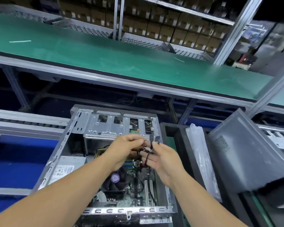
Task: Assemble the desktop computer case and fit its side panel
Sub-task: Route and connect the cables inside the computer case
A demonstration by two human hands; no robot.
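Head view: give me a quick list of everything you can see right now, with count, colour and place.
computer case: one, grey metal, open side up, centre bottom.
drive cage: one, silver, far end of the case.
power supply: one, silver, left inside the case.
CPU fan: one, black with purple centre label, middle of the motherboard.
cable bundle: one, dark wires with black connectors, held above the case.
side panel: one, dark grey, leaning at right.
plastic-wrapped part: one, clear wrap, between case and panel.
conveyor belt: one, green, across the middle.
cardboard boxes: many, brown, on the back shelves.
left hand: grip on the cable bundle.
right hand: grip on the cable bundle.
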